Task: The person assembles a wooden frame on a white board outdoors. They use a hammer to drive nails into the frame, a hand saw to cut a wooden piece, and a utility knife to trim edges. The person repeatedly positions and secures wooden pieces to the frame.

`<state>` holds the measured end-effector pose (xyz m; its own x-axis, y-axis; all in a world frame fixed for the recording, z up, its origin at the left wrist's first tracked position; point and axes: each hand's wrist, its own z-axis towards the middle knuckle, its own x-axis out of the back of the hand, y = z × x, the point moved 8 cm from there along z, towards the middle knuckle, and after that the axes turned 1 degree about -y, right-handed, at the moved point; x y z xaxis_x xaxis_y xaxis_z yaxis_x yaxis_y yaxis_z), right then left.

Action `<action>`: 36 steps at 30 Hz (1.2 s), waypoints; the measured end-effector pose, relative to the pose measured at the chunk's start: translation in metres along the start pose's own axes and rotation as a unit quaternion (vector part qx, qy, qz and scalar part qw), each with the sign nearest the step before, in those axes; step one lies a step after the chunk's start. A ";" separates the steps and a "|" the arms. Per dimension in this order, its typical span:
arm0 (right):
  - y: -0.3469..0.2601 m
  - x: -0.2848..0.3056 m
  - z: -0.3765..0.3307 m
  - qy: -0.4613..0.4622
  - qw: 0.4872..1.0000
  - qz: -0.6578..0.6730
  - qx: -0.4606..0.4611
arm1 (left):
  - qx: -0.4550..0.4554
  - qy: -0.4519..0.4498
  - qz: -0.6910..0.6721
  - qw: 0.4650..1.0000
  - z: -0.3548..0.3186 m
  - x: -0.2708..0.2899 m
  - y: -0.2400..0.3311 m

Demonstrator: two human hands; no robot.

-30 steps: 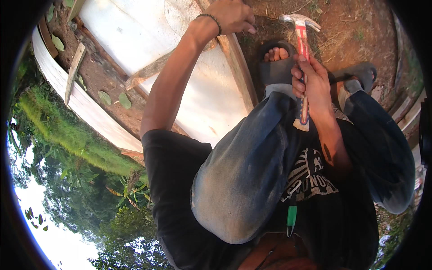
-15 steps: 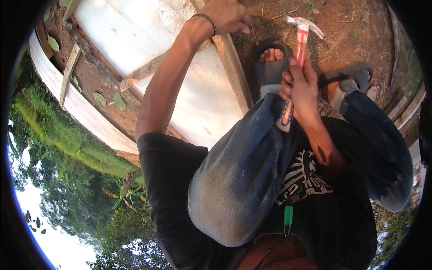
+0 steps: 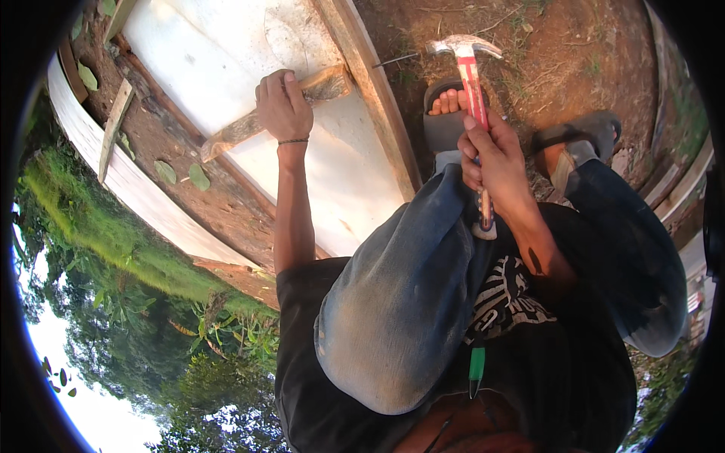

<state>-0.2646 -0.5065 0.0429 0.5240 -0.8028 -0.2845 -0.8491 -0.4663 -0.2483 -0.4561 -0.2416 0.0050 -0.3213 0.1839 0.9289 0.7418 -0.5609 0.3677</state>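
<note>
Right hand (image 3: 495, 170) grips red-handled claw hammer (image 3: 473, 98) (head up); left hand (image 3: 283, 106) holds wood block (image 3: 279, 113) on white board (image 3: 249, 68).

Your left hand (image 3: 284, 106) lies on a wooden block (image 3: 272, 113) resting on the panel (image 3: 226, 60). To its right, your right hand (image 3: 491, 162) holds the hammer (image 3: 474, 98) above your sandalled foot (image 3: 449, 106), apparently just beside the panel's frame (image 3: 374, 98).

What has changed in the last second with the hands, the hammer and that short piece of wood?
The left hand came off the long wooden rail and gripped the short wood block on the white panel. The right hand still holds the red-handled hammer, head raised.
</note>
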 end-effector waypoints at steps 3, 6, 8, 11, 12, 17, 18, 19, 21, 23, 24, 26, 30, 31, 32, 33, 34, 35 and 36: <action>-0.015 0.041 0.005 0.088 0.993 0.054 0.056 | 0.010 -0.042 0.012 0.999 0.004 -0.006 0.001; -0.021 0.073 0.010 0.203 0.956 0.125 0.170 | -0.001 -0.041 0.019 0.999 0.005 -0.010 0.003; -0.003 0.045 0.005 0.176 0.967 0.096 0.158 | -0.011 -0.052 0.024 0.998 0.008 -0.016 0.005; 0.005 -0.009 -0.003 0.000 1.000 -0.011 0.013 | -0.012 -0.052 0.022 0.998 0.007 -0.013 0.002; -0.002 0.003 0.000 0.014 1.000 -0.004 0.019 | -0.006 -0.056 0.023 0.998 0.007 -0.014 0.001; -0.053 0.080 -0.007 0.196 0.947 0.112 0.227 | 0.010 -0.055 0.026 0.998 0.008 -0.011 0.005; -0.048 0.070 -0.007 0.212 0.931 0.149 0.255 | 0.008 -0.054 0.031 0.998 0.008 -0.011 0.005; -0.022 0.036 -0.006 0.176 0.962 0.123 0.171 | 0.004 -0.051 0.036 0.998 0.009 -0.013 0.006; 0.005 0.003 -0.009 0.105 0.990 0.075 0.049 | 0.008 -0.057 0.037 0.998 0.006 -0.015 0.005; 0.010 -0.004 0.000 0.033 0.999 0.039 -0.013 | 0.012 -0.062 0.034 0.997 0.007 -0.016 0.001; -0.005 0.015 -0.001 0.046 0.998 0.035 0.022 | 0.013 -0.061 0.034 0.997 0.006 -0.013 0.000; -0.037 0.063 -0.003 0.155 0.973 0.071 0.157 | 0.010 -0.060 0.030 0.998 0.007 -0.012 0.002; -0.013 0.032 -0.007 0.205 0.956 0.138 0.157 | 0.001 -0.049 0.039 0.998 0.011 -0.013 0.007; 0.007 -0.012 -0.009 0.066 0.995 0.077 -0.001 | -0.002 -0.054 0.035 0.998 0.013 -0.015 0.005; 0.019 -0.033 0.003 -0.028 0.999 0.041 -0.023 | -0.002 -0.060 0.034 0.998 0.013 -0.015 0.003; 0.014 -0.024 0.001 -0.017 0.997 0.059 -0.035 | 0.006 -0.064 0.030 0.997 0.011 -0.015 0.002; 0.005 -0.008 -0.002 -0.006 0.996 0.077 -0.047 | 0.013 -0.068 0.027 0.997 0.008 -0.014 0.002; -0.010 0.013 -0.004 0.031 0.995 0.092 0.000 | 0.024 -0.071 0.026 0.997 0.007 -0.012 0.000; -0.024 0.043 -0.004 0.091 0.987 0.102 0.087 | 0.019 -0.073 0.026 0.997 0.004 -0.013 0.000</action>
<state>-0.2221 -0.5312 0.0400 0.3102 -0.9339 -0.1777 -0.9028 -0.2308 -0.3629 -0.4495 -0.2412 -0.0067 -0.1956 0.2725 0.9421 0.7779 -0.5418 0.3182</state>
